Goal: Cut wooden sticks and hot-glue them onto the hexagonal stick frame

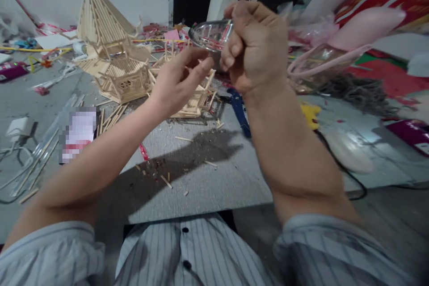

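Note:
My left hand (182, 78) is raised over a small stick frame (191, 105), its fingers loosely curved and the thumb a little apart from them. I see nothing clear between them. Higher and to the right, my right hand (256, 44) is closed in a fist, its thumb over the bent fingers. A small dark piece shows at its top, but what it grips I cannot make out. Behind the right hand stands a clear round bowl (204, 35) with red-marked things in it. Below that hand lies a blue-handled tool (239, 114), perhaps pliers.
A pointed-roof stick pavilion (117, 62) stands at the back left. Nearer are a phone (79, 136), loose sticks (114, 116) and a white charger (20, 127). At right lie a yellow toy (310, 115), a white oval object (348, 152) and a pink balloon (368, 27).

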A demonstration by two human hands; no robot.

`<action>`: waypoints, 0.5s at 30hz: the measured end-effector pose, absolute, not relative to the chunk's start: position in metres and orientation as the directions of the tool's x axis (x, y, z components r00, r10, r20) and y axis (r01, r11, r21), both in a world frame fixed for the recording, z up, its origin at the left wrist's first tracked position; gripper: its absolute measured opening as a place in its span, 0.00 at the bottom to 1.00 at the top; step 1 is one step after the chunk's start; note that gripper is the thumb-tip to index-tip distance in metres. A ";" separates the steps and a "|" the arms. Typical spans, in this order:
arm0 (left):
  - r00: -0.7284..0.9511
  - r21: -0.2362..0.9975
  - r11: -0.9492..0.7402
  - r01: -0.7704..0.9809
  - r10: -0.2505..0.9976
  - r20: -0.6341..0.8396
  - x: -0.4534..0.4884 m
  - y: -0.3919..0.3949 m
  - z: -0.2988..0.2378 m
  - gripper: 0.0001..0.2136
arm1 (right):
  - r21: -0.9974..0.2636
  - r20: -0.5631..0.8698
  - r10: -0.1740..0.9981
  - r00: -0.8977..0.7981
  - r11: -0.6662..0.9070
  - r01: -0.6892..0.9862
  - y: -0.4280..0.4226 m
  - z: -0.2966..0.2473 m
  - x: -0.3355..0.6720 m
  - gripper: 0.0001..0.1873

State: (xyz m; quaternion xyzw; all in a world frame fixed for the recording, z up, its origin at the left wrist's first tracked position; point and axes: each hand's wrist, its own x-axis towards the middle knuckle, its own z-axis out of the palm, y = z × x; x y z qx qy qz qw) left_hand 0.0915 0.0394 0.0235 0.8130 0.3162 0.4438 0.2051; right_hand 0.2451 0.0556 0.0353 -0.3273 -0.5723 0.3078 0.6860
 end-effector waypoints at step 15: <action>0.167 0.567 -0.398 0.721 0.894 0.416 0.030 0.039 -0.028 0.19 | -0.793 0.441 0.884 0.154 0.303 0.528 0.045 -0.046 0.288 0.07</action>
